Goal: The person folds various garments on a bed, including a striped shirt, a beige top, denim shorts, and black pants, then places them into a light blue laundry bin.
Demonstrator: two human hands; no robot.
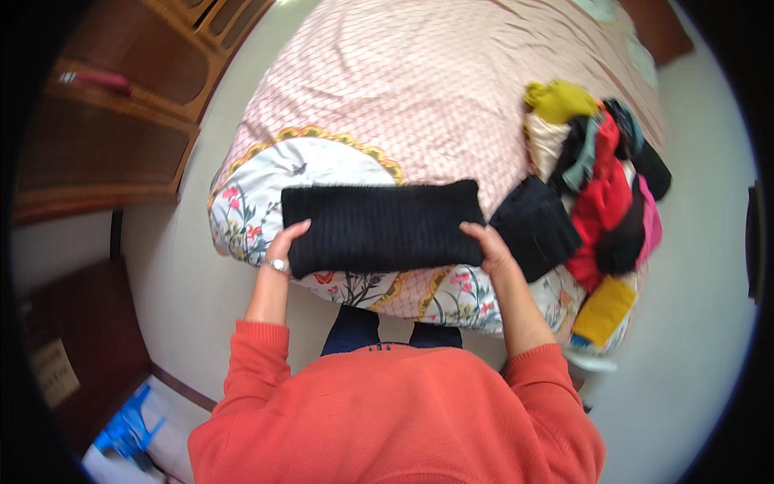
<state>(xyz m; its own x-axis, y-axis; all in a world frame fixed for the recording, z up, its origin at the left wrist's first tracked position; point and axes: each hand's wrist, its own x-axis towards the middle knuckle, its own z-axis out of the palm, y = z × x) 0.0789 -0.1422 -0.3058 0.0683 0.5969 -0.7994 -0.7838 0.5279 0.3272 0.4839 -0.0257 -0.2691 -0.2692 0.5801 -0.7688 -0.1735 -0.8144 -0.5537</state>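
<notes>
A black ribbed knit garment [387, 227], folded into a wide rectangle, is held level over the near edge of the bed. My left hand [289, 239] grips its left end, thumb on top and fingers hidden beneath. At the opposite end my right hand [488, 245] has the same kind of hold. Just beyond my right hand lies a folded black cloth item [535, 230] on the bed. Under the garment shows the bed's floral-patterned cover [242, 224], white with a yellow scalloped border.
To the right on the bed is a heap of clothes, including a red garment [598, 199] and a yellow-green one [559, 101]. A folded mustard cloth [604, 311] lies at the near right corner. Wooden cabinets [115, 133] stand left, with a blue plastic bag [130, 423] lower left.
</notes>
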